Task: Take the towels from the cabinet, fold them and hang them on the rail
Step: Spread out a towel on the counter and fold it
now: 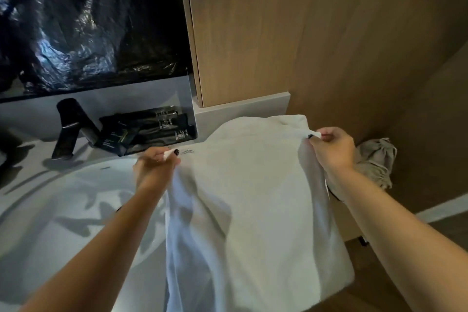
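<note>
Both forearms reach forward over a pale bench. A white towel hangs spread between the hands, its lower part draping toward the camera. The left hand pinches one upper corner, the right hand pinches the other. Just beyond the right wrist lies a grey cloth. Farther back stand a black faucet and dark sachets, then wrinkled black plastic sheeting beside a wooden wall panel.

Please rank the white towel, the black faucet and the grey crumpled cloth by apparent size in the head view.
1. White towel, by far the largest.
2. and 3. Black faucet and grey crumpled cloth look alike; the cloth is partly hidden.
</note>
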